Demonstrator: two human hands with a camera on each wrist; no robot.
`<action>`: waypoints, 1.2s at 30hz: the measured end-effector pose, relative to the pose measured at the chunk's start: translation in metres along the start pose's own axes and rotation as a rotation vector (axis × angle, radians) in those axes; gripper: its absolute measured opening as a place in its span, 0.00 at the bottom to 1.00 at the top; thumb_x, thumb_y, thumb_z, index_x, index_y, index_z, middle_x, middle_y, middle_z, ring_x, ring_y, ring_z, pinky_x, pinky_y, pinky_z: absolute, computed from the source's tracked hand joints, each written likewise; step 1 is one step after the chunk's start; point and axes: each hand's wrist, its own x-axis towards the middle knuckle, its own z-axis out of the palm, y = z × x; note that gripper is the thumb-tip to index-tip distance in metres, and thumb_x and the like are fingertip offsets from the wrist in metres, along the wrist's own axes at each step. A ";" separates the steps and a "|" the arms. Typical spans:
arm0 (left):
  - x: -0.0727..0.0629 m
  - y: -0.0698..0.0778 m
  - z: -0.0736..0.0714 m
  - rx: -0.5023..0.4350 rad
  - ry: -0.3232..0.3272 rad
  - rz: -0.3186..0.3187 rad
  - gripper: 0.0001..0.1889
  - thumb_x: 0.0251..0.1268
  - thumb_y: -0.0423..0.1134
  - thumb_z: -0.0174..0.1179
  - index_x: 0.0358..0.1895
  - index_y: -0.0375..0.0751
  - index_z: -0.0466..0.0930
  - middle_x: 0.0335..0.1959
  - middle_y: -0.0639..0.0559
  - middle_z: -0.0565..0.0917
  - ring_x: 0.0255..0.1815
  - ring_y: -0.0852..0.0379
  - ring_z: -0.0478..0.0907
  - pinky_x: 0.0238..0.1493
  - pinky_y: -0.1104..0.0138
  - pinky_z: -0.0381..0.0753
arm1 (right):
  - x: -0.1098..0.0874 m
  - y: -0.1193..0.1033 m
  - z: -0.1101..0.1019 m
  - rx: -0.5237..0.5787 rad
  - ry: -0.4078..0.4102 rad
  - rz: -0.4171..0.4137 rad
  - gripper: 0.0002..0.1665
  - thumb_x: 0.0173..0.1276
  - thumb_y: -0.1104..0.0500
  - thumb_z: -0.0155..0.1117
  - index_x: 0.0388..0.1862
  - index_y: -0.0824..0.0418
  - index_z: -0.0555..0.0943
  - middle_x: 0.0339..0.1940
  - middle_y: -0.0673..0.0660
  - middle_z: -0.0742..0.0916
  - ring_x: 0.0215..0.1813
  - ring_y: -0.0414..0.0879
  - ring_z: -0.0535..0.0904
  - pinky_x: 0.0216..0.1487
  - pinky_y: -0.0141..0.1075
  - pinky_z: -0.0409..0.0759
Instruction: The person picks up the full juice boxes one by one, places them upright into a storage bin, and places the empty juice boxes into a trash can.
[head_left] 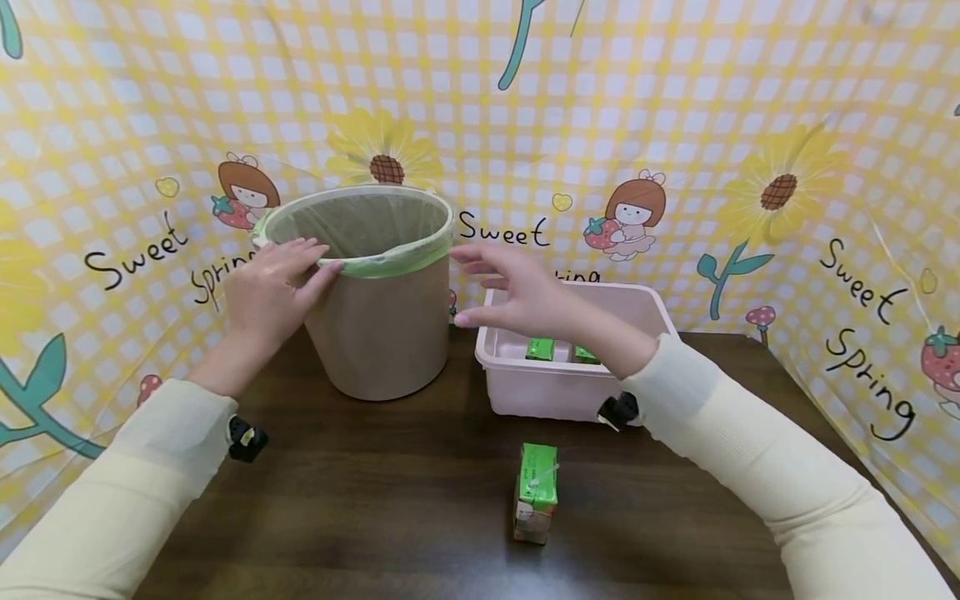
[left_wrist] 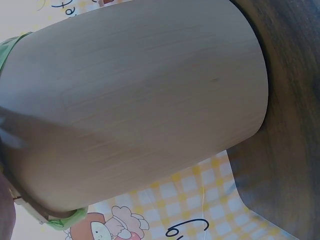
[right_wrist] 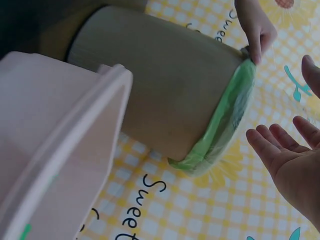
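A beige trash can [head_left: 382,333] stands upright on the table, lined with a thin green garbage bag [head_left: 397,262] folded over its rim. My left hand [head_left: 270,287] grips the can's front left rim, its thumb lying along the bag's folded edge. To the right of the can, my right hand [head_left: 528,292] is held in the air with fingers spread and nothing in it. The right wrist view has its palm [right_wrist: 295,185] beside the bagged rim, a gap between them. Mostly the can's outer wall [left_wrist: 135,100] fills the left wrist view.
A pale pink plastic bin [head_left: 555,383] sits right of the can, with green-topped cartons [head_left: 539,348] inside. One green drink carton [head_left: 536,492] stands near the front of the dark wooden table [head_left: 360,492]. Checked yellow cloth [head_left: 645,75] surrounds the table's back and sides.
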 end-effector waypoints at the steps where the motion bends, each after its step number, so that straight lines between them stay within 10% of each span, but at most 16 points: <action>1: 0.000 0.000 0.000 -0.002 0.001 0.000 0.16 0.57 0.46 0.68 0.45 0.40 0.88 0.46 0.46 0.86 0.48 0.46 0.84 0.55 0.48 0.76 | -0.005 0.000 0.001 0.011 -0.010 -0.003 0.42 0.59 0.57 0.75 0.70 0.63 0.68 0.68 0.54 0.74 0.66 0.45 0.71 0.64 0.40 0.70; 36: 0.001 0.002 0.000 0.015 0.006 -0.009 0.17 0.57 0.48 0.68 0.45 0.41 0.89 0.45 0.47 0.86 0.47 0.47 0.84 0.53 0.49 0.77 | -0.138 0.033 0.040 0.175 -0.173 -0.041 0.36 0.62 0.61 0.72 0.68 0.61 0.69 0.65 0.52 0.77 0.65 0.48 0.72 0.65 0.47 0.69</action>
